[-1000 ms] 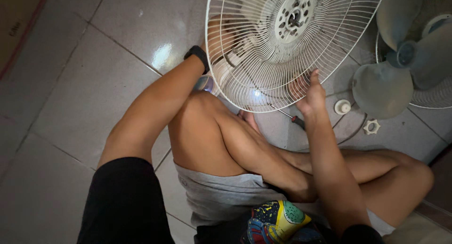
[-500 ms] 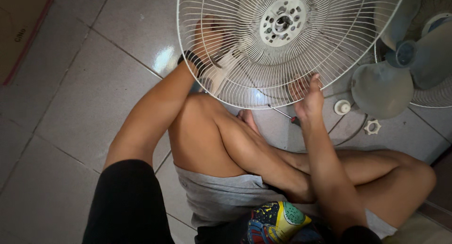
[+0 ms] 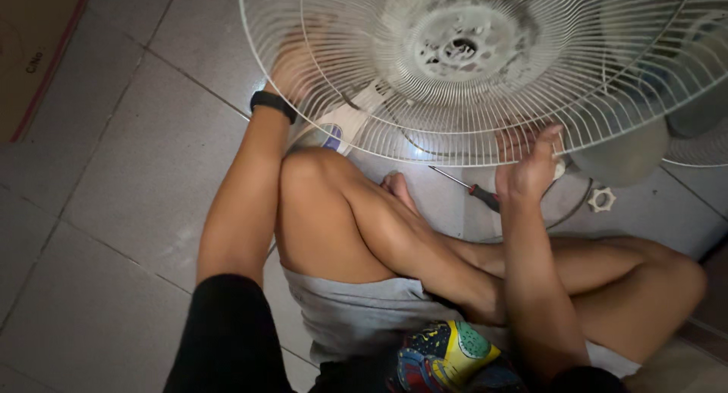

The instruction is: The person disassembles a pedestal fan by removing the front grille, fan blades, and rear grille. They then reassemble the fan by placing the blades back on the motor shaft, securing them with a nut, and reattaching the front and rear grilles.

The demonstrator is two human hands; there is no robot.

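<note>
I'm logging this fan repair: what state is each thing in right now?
Fan grille: detached, lifted, held at its rim.
Left hand: behind the wires, gripping the rim.
Right hand: fingers hooked on the lower rim.
Screwdriver: lying on the floor, untouched.
White nut: loose on the floor.

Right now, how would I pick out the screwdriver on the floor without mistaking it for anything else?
Start at the big white wire fan guard held up over the tiled floor. Just below its lower rim, beside the right hand, lies the screwdriver: a thin metal shaft with a dark handle, unlike the white ring-shaped nut farther right.
</note>
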